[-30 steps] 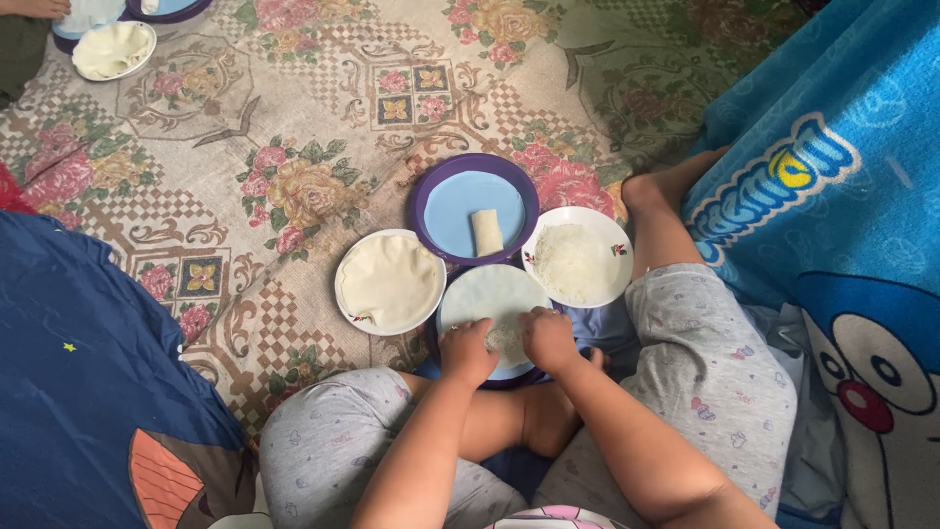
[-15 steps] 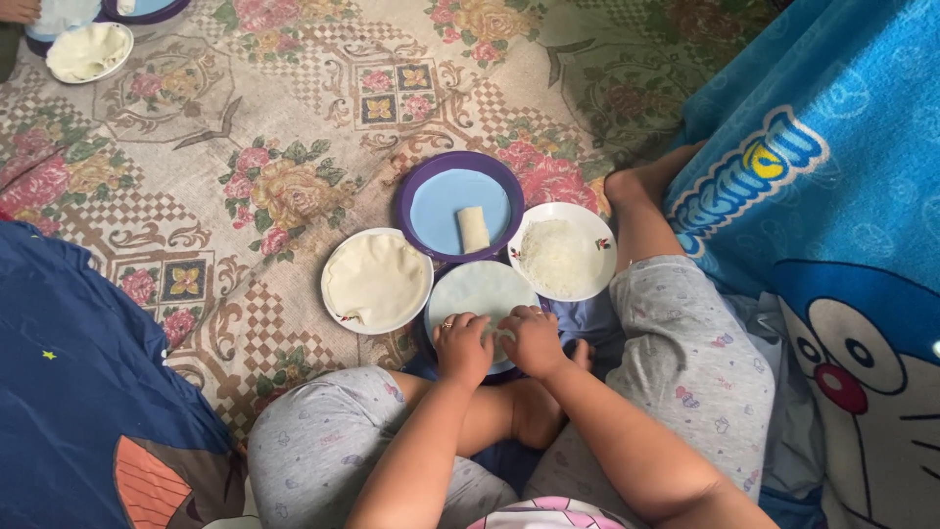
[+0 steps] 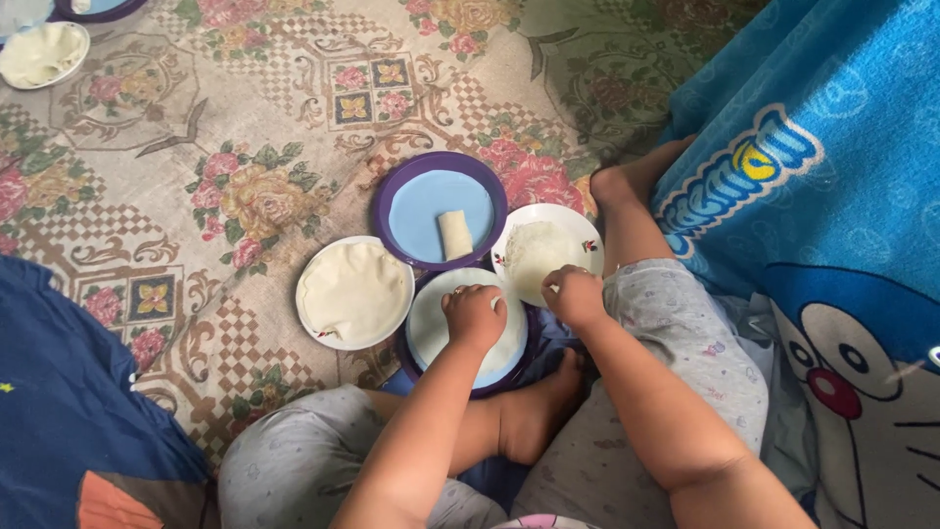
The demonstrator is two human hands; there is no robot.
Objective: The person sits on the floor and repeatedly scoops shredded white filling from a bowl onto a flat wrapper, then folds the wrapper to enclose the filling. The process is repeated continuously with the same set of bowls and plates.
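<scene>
From the head camera, the left hand rests with fingers curled on a thin white wrapper sheet spread over the near purple plate on the floral floor mat. The right hand, its grip loosely clenched, touches the white plate holding filling (one rolled piece lies on the far purple plate).

Floor mat looking woven, matt, floral-printed. Purple-rimmed plate at 12 o'clock showing smooth plastic sheen. Wrapper sheet under hands looking thin, pale, matt dough. Blue cartoon blanket at 3 o'clock appearing soft cloth.
</scene>
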